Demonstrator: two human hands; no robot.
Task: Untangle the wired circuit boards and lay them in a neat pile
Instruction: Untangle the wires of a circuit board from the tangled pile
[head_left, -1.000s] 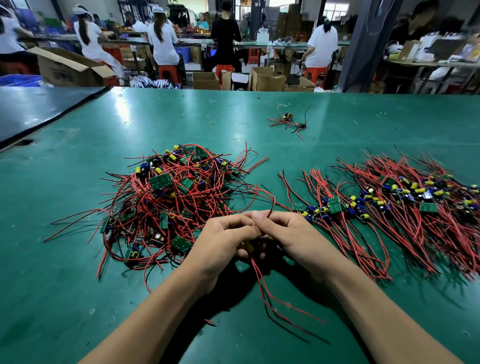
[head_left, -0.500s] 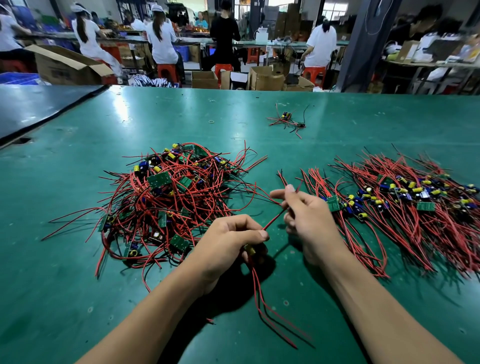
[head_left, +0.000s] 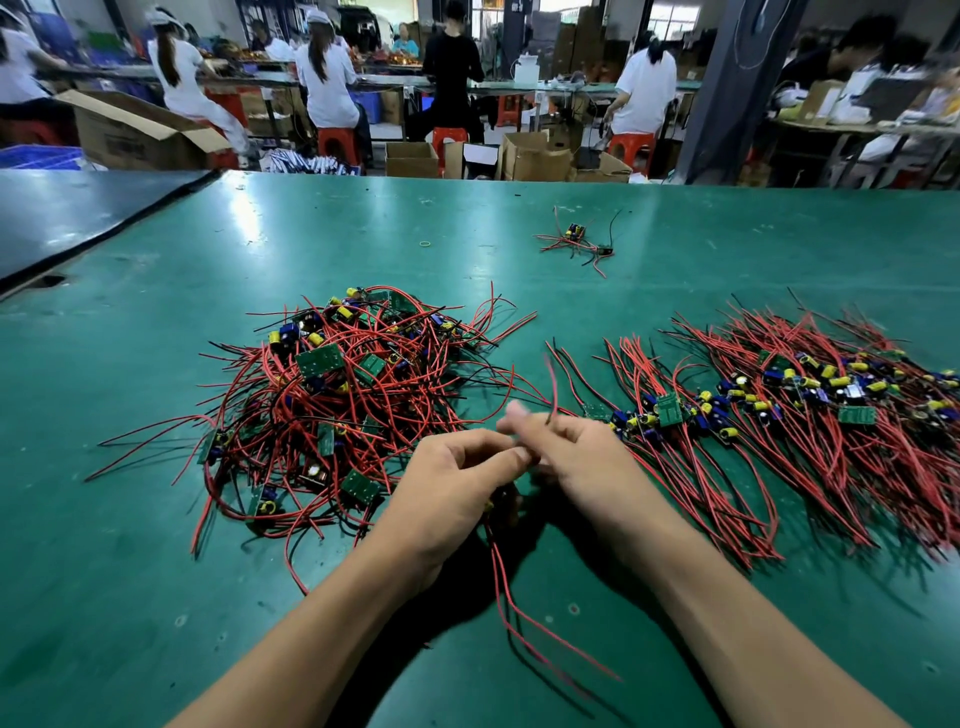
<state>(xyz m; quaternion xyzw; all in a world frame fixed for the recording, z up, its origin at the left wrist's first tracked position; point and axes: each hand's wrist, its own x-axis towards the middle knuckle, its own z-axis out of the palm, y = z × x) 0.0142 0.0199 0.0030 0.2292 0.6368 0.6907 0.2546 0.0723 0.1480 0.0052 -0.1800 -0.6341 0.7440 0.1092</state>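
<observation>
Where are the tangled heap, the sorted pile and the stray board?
tangled heap (head_left: 319, 361): head view, a green board.
sorted pile (head_left: 669, 409): head view, a green board.
stray board (head_left: 574, 230): head view, its components.

The table (head_left: 156, 597) is a plain teal green, and both the tangled heap (head_left: 337, 410) and the neat pile (head_left: 831, 426) show red and black wires, green boards, and yellow and blue components. The held wired board (head_left: 497, 566) trails red and black leads. Behind stand red-orange stools (head_left: 337, 143), brown cardboard boxes (head_left: 410, 158) and a blue crate (head_left: 36, 156).
</observation>
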